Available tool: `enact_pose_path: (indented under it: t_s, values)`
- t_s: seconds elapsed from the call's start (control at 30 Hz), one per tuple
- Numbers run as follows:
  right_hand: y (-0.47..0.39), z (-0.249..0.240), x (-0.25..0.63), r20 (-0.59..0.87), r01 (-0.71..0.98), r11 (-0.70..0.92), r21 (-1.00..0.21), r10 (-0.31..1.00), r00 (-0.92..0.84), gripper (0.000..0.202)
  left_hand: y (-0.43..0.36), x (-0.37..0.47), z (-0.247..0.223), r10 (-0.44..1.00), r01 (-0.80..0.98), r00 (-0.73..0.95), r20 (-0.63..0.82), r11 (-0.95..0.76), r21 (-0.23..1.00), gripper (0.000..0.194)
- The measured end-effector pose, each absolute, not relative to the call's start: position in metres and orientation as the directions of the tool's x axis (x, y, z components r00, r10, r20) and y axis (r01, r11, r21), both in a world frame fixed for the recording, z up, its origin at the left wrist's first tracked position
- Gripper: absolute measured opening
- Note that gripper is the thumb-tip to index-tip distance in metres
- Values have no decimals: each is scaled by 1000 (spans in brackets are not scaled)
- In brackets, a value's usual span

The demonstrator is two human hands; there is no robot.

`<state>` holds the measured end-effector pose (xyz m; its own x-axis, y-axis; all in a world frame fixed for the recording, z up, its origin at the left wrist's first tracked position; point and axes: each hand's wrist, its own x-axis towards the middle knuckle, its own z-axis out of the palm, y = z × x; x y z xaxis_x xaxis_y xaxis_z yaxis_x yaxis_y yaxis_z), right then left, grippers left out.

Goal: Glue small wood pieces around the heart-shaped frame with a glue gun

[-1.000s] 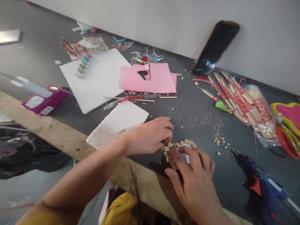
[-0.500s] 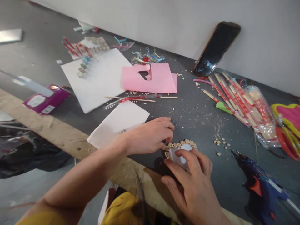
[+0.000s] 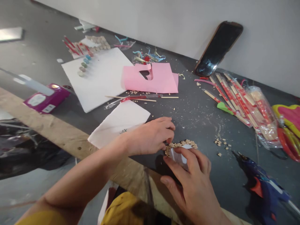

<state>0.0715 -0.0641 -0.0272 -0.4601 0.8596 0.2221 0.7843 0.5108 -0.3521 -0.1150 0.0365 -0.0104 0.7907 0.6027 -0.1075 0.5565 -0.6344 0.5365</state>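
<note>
A small white, glossy piece (image 3: pixel 180 156) lies near the table's front edge, bordered along its far and left sides by tiny pale wooden bits (image 3: pixel 185 143). My left hand (image 3: pixel 156 136) has its fingers curled down, with the fingertips at the left end of that border; what they pinch, if anything, is hidden. Over the white piece sits my right hand (image 3: pixel 191 175), index and middle fingertips touching it, thumb spread apart on the near side. Its other fingers hide the piece's right part. A torn white sheet (image 3: pixel 117 123) with dark writing lies beneath my left forearm.
A blue glue gun (image 3: pixel 260 181) lies at right, near loose wooden bits (image 3: pixel 220 142). Wrapped chopsticks (image 3: pixel 243 101) and scissors (image 3: pixel 287 139) are beyond. A phone (image 3: pixel 219 48) leans on the wall. Pink paper (image 3: pixel 161 78), a white board (image 3: pixel 98 84) and a purple box (image 3: pixel 47 98) stand left.
Both hands stay almost in place. My right fingers have shifted slightly left over the white piece. The whole view has moved a little.
</note>
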Motion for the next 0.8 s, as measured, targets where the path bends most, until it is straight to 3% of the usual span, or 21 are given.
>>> enact_pose_path:
  t_s: [0.27, 0.8]
  values:
    - [-64, -23, 92, 297, 768, 530, -359, 845, -444, 14, 37, -116, -11, 601, 542, 794, -91, -632, 554, 11]
    - [-63, -26, 81, 259, 767, 538, -349, 842, -473, 17, 35, -117, -14, 598, 538, 798, -77, -650, 537, 8]
